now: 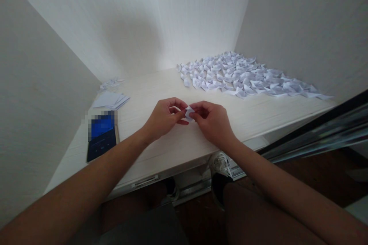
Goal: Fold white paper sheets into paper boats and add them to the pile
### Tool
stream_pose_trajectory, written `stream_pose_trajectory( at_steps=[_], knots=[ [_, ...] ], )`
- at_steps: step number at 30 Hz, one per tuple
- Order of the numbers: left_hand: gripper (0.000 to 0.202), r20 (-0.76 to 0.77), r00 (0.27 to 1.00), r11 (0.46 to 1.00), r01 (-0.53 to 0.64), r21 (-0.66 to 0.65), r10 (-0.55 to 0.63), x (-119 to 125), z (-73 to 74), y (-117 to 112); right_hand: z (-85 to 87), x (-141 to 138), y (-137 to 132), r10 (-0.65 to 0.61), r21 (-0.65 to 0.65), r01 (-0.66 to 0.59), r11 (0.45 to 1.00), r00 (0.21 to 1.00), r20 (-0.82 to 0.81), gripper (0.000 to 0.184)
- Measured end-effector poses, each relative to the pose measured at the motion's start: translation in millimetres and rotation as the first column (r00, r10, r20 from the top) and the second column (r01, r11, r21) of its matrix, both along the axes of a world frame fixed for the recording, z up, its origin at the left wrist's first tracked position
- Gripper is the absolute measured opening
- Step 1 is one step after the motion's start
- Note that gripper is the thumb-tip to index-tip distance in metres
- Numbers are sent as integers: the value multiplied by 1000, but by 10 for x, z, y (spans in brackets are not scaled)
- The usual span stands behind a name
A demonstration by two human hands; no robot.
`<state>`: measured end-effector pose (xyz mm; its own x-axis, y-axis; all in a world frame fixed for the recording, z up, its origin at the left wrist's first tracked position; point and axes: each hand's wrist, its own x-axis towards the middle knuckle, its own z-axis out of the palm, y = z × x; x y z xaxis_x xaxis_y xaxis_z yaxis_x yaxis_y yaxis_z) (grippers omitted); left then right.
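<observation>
A small folded piece of white paper [189,112] is held up over the white desk, pinched from both sides. My left hand [168,116] grips its left edge between thumb and fingers. On the other edge, my right hand [211,119] closes with thumb and forefinger. The paper comes to a point at the top; its lower part is partly covered by my fingertips. Beyond my right hand lies a wide spread of small folded white paper pieces [230,74], several rows deep, which look like paper boats.
At the left, a phone or tablet with a lit screen [102,138] lies on the desk [149,92]. Behind it are flat white paper sheets [110,100] and a few thin paper scraps [111,83]. Walls enclose the back and sides. My shoe [221,164] shows below the front edge.
</observation>
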<state>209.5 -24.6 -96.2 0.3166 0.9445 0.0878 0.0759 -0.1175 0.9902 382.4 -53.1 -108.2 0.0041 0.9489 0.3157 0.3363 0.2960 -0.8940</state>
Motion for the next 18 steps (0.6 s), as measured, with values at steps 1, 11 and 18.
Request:
stream_pose_trajectory(
  at_steps=[1, 11, 18],
  knots=[
    [29, 2, 1000, 1000, -6, 4, 6, 4, 2, -4, 6, -10, -10, -13, 15, 13, 1000, 1000, 14, 15],
    [40, -19, 999, 999, -27, 32, 27, 23, 22, -14, -3, 11, 40, 101, -57, -106, 993, 991, -87, 17],
    [26, -69, 996, 995, -47, 89, 53, 50, 19, -26, 33, 9, 4, 69, -42, -70, 997, 997, -27, 13]
  ],
)
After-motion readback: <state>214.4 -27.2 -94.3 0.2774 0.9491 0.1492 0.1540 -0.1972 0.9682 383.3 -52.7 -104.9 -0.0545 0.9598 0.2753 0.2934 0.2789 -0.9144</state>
